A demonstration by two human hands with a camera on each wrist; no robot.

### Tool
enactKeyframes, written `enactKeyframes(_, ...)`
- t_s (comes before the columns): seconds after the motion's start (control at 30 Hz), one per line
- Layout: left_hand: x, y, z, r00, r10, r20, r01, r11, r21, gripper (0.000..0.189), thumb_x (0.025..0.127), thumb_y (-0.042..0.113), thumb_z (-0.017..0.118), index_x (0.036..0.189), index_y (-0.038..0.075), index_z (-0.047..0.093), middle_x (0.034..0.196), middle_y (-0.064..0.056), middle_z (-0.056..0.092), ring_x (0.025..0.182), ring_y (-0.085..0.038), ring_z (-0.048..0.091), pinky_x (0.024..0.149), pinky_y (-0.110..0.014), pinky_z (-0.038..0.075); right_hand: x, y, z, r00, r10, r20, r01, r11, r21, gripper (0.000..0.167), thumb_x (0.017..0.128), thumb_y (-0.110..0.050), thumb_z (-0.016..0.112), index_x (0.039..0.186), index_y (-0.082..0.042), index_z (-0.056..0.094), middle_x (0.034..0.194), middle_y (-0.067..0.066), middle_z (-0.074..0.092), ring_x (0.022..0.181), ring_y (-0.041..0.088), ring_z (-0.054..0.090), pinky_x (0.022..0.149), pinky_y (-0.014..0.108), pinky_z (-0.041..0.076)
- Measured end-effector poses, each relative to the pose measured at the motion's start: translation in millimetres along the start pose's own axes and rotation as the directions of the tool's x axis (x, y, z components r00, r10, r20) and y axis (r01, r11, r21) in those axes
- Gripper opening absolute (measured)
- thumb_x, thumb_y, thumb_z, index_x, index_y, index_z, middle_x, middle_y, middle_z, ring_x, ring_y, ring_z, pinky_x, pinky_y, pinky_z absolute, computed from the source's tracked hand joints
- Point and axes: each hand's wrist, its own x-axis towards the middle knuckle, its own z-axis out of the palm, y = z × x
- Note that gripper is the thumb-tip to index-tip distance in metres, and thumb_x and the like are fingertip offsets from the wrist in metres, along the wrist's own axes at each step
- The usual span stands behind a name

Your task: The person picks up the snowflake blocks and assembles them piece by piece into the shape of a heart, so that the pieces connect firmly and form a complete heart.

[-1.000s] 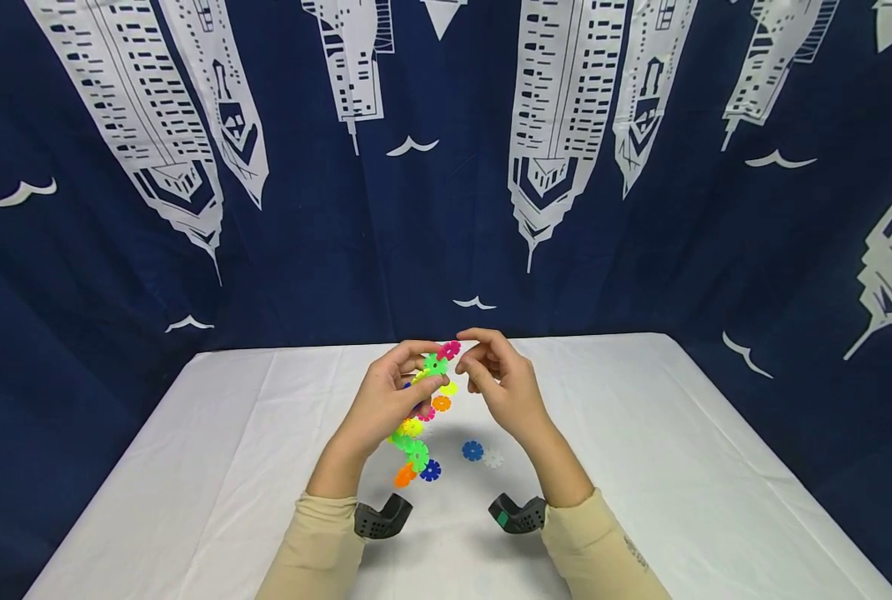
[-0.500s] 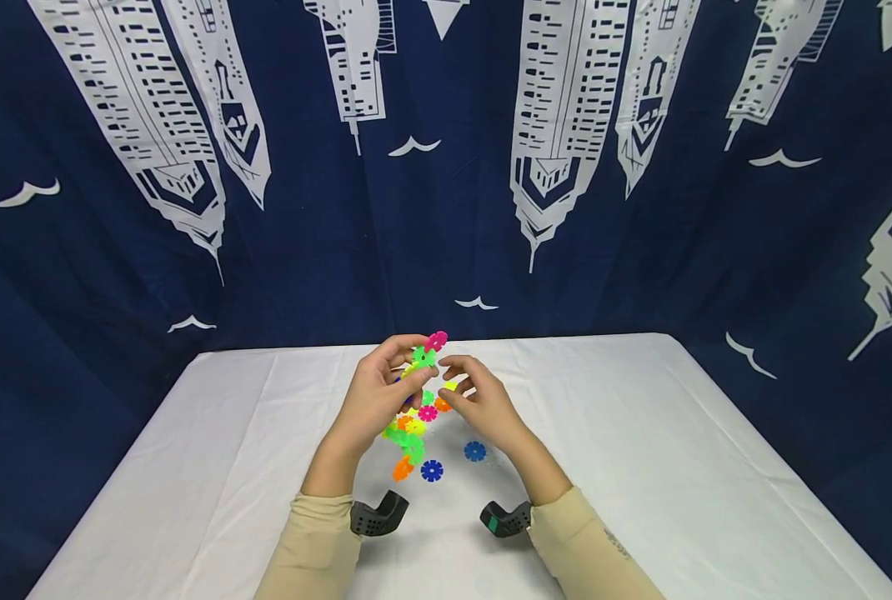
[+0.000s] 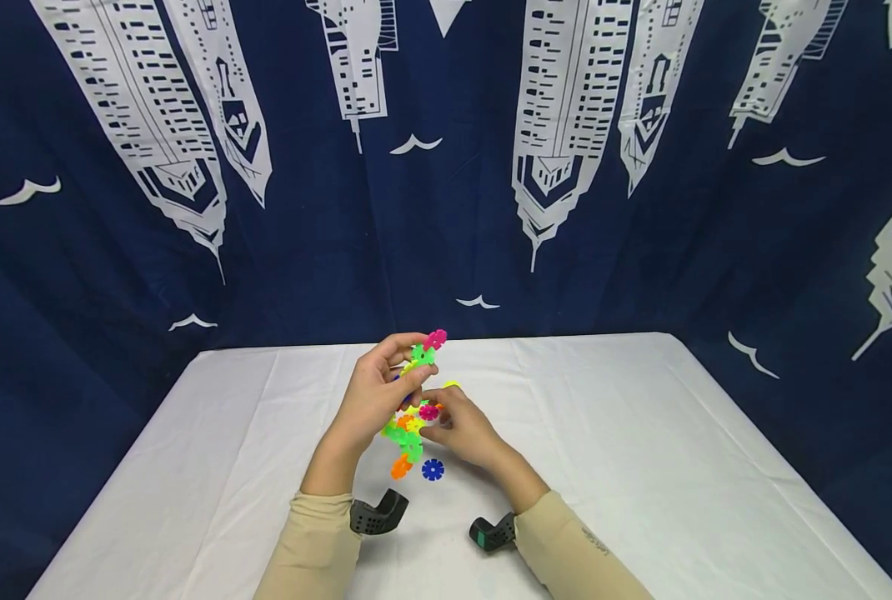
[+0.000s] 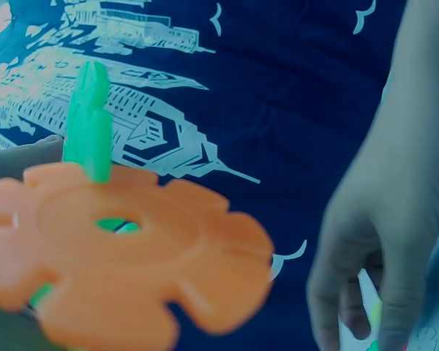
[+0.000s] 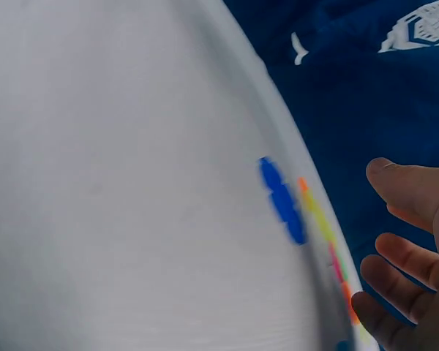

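My left hand [image 3: 386, 379] grips a chain of interlocking flower-shaped plastic discs. At the chain's top stand a pink disc [image 3: 435, 339] and a green disc [image 3: 423, 356]; its lower part, ending in an orange disc [image 3: 401, 467], hangs below the palm. In the left wrist view that end disc [image 4: 124, 285] looms large, partly in front of a green one [image 4: 90, 131]. My right hand [image 3: 464, 429] reaches low over loose discs, near a pink one [image 3: 428, 412], its fingers apart with nothing visible between them. The left palm hides the chain's middle.
A loose dark blue disc [image 3: 433, 469] lies on the white tablecloth [image 3: 603, 467]. Several other loose discs lie past the right fingers, partly covered. Behind the table hangs a navy curtain [image 3: 446, 208] printed with white buildings. Each wrist wears a black camera mount [image 3: 380, 512].
My right hand has come away from the chain's top and moved down toward the loose discs, covering the lighter blue one. My left hand shifted slightly left, then stayed, still holding the chain.
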Motion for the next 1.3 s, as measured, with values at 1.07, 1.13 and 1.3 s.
enactKeyframes(1.07, 0.4, -3.5, -3.3, 1.000, -0.012, 0.015, 0.012, 1.000, -0.001, 0.038, 0.095, 0.012, 0.068, 0.131, 0.015, 0.057, 0.093, -0.005, 0.062, 0.055, -0.014, 0.053, 0.050, -0.018, 0.040, -3.6, 10.0, 11.1, 0.997, -0.069, -0.014, 0.067, 0.989, -0.131, 0.026, 0.084, -0.019, 0.079, 0.107, -0.009, 0.071, 0.107, 0.005, 0.055, 0.087, 0.013, 0.053, 0.076, 0.025, 0.048)
enactKeyframes(1.13, 0.1, -3.5, -3.5, 1.000, -0.014, 0.021, 0.014, 1.000, -0.008, 0.038, 0.096, 0.011, 0.066, 0.132, 0.015, 0.056, 0.094, -0.006, 0.061, 0.055, -0.013, 0.054, 0.050, -0.018, 0.040, -2.4, 9.4, 8.7, 0.999, -0.048, -0.022, 0.046, 0.994, -0.099, 0.027, 0.085, -0.018, 0.078, 0.108, -0.009, 0.070, 0.104, 0.005, 0.059, 0.085, 0.013, 0.054, 0.075, 0.024, 0.049)
enactKeyframes(1.3, -0.5, -3.2, -4.4, 1.000, -0.010, 0.025, 0.010, 1.000, -0.014, 0.039, 0.096, 0.010, 0.064, 0.133, 0.015, 0.056, 0.092, -0.007, 0.058, 0.055, -0.012, 0.053, 0.049, -0.018, 0.039, 0.4, 5.2, -0.8, 0.999, -0.003, -0.053, 0.003, 1.000, -0.004, 0.028, 0.087, -0.018, 0.077, 0.113, -0.014, 0.066, 0.094, -0.001, 0.067, 0.077, 0.009, 0.055, 0.070, 0.021, 0.049)
